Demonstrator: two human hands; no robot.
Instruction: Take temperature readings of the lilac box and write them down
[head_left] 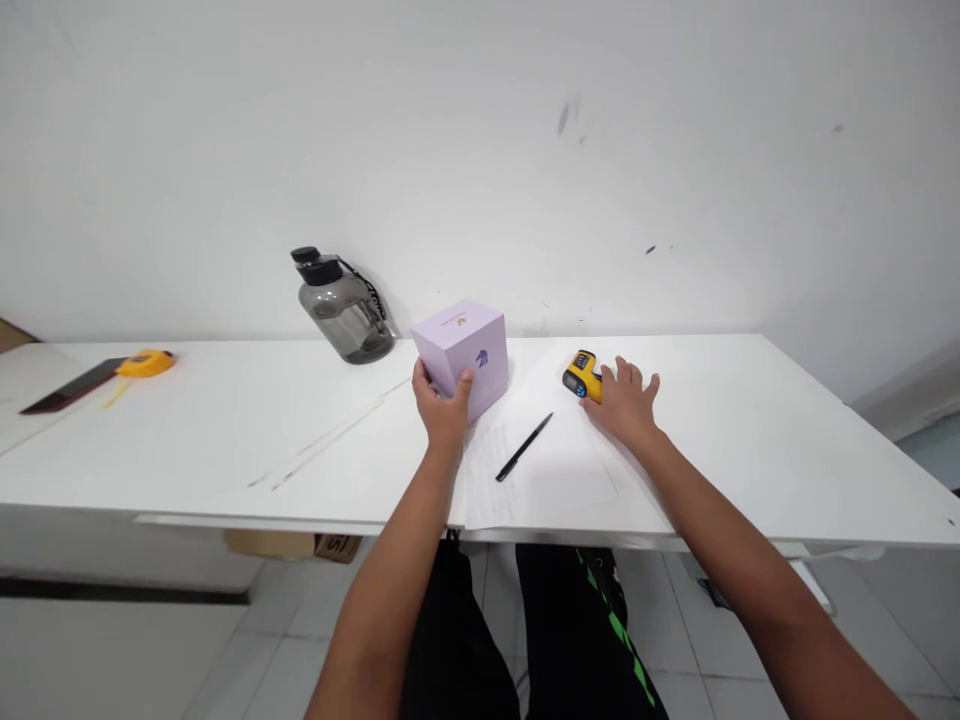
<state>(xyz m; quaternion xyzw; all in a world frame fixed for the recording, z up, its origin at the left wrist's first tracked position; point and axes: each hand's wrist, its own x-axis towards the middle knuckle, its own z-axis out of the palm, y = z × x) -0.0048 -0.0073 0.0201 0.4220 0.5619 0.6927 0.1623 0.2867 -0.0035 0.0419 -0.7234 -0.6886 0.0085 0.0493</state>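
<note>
- Table (720,440): white, scuffed
- Wall (480,150) behind table, marked
- Tiled floor (712,650) below table
- Left hand (445,405) clamped on box (484,365), mid-table
- Right hand (626,405), splayed, touches yellow device (581,375), right of table's middle

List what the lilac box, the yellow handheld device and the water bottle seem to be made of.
Lilac box: probably matte cardboard, from its flat faces, crisp edges and printed emblem.
Yellow handheld device: likely hard moulded plastic, going by its rounded, evenly coloured shell.
Water bottle: glossy, smoky see-through body, probably plastic, though tinted glass is possible.
</note>
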